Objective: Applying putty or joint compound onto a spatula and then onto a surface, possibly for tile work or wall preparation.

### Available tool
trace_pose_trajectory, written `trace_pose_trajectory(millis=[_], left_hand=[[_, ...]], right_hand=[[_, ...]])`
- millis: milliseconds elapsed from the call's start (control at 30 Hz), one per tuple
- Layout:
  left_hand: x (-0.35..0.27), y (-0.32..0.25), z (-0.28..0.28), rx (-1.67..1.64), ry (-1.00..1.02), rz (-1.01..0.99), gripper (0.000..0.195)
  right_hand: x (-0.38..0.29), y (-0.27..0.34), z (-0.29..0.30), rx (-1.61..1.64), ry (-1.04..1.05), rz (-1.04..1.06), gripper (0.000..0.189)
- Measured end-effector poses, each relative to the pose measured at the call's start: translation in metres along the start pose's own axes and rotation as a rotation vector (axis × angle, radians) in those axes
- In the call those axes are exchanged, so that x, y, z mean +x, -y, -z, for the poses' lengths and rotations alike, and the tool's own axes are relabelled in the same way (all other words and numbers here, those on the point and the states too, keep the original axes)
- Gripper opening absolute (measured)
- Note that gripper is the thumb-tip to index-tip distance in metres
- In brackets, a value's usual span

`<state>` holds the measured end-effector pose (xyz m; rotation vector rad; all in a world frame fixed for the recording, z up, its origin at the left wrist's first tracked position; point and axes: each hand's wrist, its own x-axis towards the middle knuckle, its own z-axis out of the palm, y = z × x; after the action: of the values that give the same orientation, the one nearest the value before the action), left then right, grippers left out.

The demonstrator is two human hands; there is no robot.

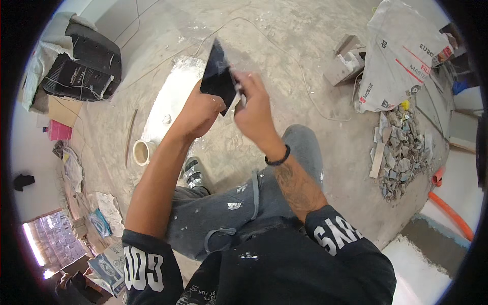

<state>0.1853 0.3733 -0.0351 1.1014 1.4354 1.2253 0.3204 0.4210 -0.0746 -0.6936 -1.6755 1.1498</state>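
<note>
In the middle of the head view, my left hand point(204, 112) grips a dark, flat, pointed panel point(218, 78) near its lower end, with the thumb across its face. The panel's material and kind cannot be told. My right hand point(253, 105) is closed at the panel's right edge, around a small item that is blurred and mostly hidden by the fingers. Below and left of the hands, a white powdery strip point(164, 101) lies on the concrete floor. A cream-coloured cup or mug point(142, 152) stands beside its lower end.
A black speaker-like case point(85, 68) is at upper left. At right stand a filler sack point(396, 61) and a rubble heap point(400, 156). A thin cable point(301, 68) crosses the floor beyond my hands. An orange pipe point(451, 215) lies at lower right.
</note>
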Motion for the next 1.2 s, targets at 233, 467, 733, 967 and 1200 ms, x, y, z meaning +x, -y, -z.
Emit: trace_pose_trajectory(millis=[233, 467, 733, 967, 1200], left_hand=[[-0.001, 0.007, 0.004, -0.086, -0.022, -0.123, 0.041], [0.009, -0.006, 0.02, -0.293, -0.308, 0.242, 0.024], [0.006, -0.031, 0.0, -0.351, -0.33, 0.079, 0.024], [0.001, -0.011, -0.013, -0.065, -0.177, -0.012, 0.035], [-0.007, -0.001, -0.016, 0.288, -0.1, -0.1, 0.043]], right_hand=[[-0.002, -0.01, -0.007, -0.071, -0.077, 0.0, 0.067], [-0.007, -0.009, -0.016, -0.083, -0.047, 0.057, 0.064], [0.013, -0.015, 0.048, 0.084, -0.217, -0.22, 0.061], [-0.008, 0.019, -0.004, -0.198, -0.005, 0.066, 0.067], [-0.018, 0.041, -0.015, -0.192, -0.034, 0.162, 0.062]])
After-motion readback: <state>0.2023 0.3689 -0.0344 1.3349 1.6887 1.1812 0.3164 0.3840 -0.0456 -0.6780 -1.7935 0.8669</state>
